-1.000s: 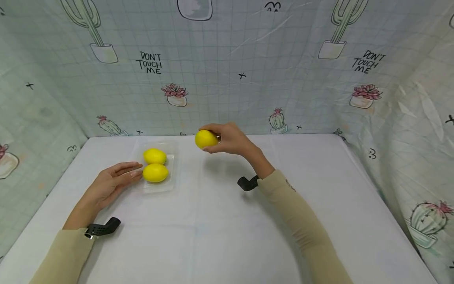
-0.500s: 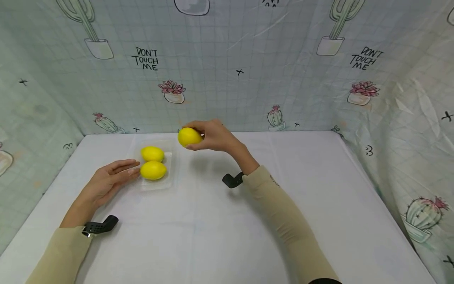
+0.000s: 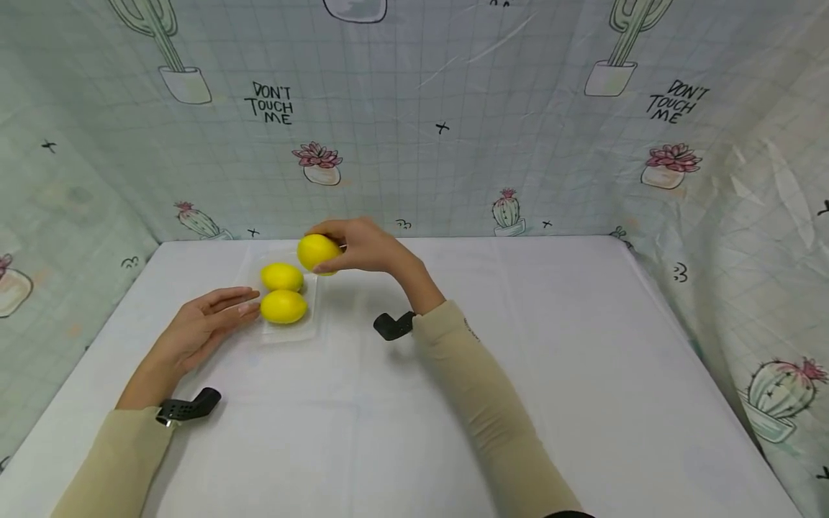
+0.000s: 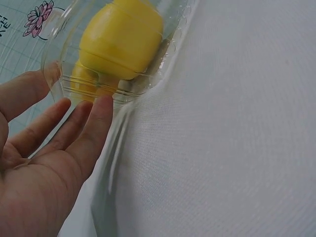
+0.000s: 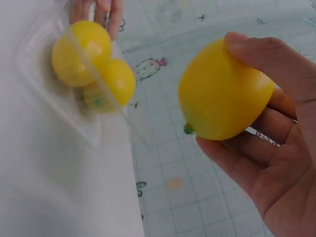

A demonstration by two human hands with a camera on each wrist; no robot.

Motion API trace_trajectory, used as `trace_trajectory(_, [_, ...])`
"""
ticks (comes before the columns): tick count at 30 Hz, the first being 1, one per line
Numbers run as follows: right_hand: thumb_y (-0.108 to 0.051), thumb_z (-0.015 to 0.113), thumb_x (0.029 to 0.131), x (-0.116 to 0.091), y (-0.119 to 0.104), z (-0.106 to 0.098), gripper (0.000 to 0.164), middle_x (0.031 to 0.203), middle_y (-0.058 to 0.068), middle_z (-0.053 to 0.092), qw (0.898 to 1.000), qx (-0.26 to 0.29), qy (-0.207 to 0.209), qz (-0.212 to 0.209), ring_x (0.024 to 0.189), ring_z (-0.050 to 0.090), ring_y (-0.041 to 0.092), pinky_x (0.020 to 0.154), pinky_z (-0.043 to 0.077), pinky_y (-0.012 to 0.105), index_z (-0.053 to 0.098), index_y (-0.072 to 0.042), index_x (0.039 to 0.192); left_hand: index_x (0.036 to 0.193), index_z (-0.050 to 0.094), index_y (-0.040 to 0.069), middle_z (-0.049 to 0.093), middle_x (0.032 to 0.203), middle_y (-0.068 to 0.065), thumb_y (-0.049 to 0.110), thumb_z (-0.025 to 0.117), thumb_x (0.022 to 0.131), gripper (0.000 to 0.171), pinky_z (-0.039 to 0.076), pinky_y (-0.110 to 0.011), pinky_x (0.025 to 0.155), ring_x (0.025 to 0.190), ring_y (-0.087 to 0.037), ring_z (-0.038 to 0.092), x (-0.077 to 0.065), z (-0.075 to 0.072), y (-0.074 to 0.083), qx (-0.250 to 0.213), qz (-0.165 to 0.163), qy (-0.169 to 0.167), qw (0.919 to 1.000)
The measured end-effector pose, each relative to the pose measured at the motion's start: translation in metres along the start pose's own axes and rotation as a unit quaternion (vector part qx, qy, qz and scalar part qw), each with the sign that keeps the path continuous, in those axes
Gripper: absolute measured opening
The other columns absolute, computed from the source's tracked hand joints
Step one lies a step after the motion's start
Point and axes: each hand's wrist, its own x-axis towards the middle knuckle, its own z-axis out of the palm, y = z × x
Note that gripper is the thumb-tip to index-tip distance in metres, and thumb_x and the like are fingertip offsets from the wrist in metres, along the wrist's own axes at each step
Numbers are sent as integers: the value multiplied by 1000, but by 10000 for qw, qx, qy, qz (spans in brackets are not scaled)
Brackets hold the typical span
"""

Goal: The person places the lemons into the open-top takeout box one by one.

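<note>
My right hand (image 3: 369, 245) holds a lemon (image 3: 318, 253) between thumb and fingers, raised just off the right back corner of a clear plastic container (image 3: 309, 327). In the right wrist view the held lemon (image 5: 222, 91) shows a green stem end. Two more lemons lie in the container, a back lemon (image 3: 281, 276) and a front lemon (image 3: 283, 307), one behind the other. My left hand (image 3: 204, 327) rests at the container's left side, its fingers extended. Seen from the left wrist, the fingertips (image 4: 103, 103) touch the outside of the clear wall.
A white cloth covers the table (image 3: 583, 374). A patterned curtain (image 3: 401, 129) with cactus drawings stands behind the table and at both sides. Black wrist cameras sit on the left wrist (image 3: 188, 407) and the right wrist (image 3: 393, 327).
My right hand has carried the lemon leftward, from the back middle of the table to the container's right back side. The left hand and the two lemons in the container keep their places.
</note>
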Motion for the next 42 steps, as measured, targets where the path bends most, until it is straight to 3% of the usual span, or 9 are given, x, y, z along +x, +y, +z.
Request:
trace_trajectory(8, [-28, 78, 91, 27, -10, 7, 58, 135, -1, 61, 9960, 44, -847, 289, 112, 57, 11, 96, 48, 15, 56, -16, 143, 151, 31, -7, 58, 134, -1, 0, 59, 101, 57, 54, -27, 100, 114, -13, 68, 0, -2, 0, -160, 14, -115, 9998])
trace_trajectory(12, [-23, 78, 92, 45, -16, 12, 51, 139, -1, 58, 9904, 37, -1315, 412, 120, 54, 10, 100, 45, 14, 58, -16, 139, 149, 34, -5, 59, 134, -1, -1, 58, 102, 53, 54, -27, 100, 114, -13, 68, 0, -2, -1, -215, 55, -136, 9997])
trace_trajectory(17, [-18, 81, 89, 62, -18, 18, 46, 136, 0, 58, 9842, 147, -1599, 740, 121, 53, 12, 101, 45, 16, 61, -15, 130, 149, 34, -5, 57, 135, -3, -1, 59, 102, 53, 53, -27, 101, 115, -14, 68, 1, -2, -1, -198, 96, -158, 9996])
trace_trajectory(22, [-15, 81, 89, 71, -15, 22, 48, 132, -2, 62, 9760, -383, -1874, 1038, 118, 55, 12, 101, 46, 17, 63, -16, 134, 149, 34, -6, 56, 136, -4, -2, 57, 102, 53, 52, -29, 103, 116, -15, 67, 2, -3, -2, -275, 145, -199, 9993])
trace_trajectory(29, [-19, 82, 88, 79, -23, 30, 58, 141, -4, 57, 9536, -1230, -2333, 1452, 125, 51, 12, 107, 46, 23, 61, -21, 142, 146, 39, -2, 59, 134, -2, -2, 58, 101, 48, 53, -28, 102, 114, -14, 68, 1, -2, -3, -424, 98, -130, 9990])
trace_trajectory(34, [-20, 82, 89, 85, -35, 30, 58, 140, -2, 56, 9469, -1614, -2482, 1253, 124, 51, 13, 107, 46, 21, 60, -19, 142, 145, 42, -1, 60, 133, 0, 0, 59, 102, 46, 54, -27, 99, 114, -12, 68, 0, -1, -4, -377, 54, -35, 9993])
trace_trajectory(42, [-17, 82, 87, 95, -55, 26, 54, 135, -3, 60, 9602, -1605, -2148, 779, 121, 52, 12, 102, 47, 17, 63, -18, 138, 140, 51, 5, 61, 132, 3, 3, 61, 101, 40, 56, -24, 97, 111, -9, 68, 0, -4, -2, -189, 48, 71, 9998])
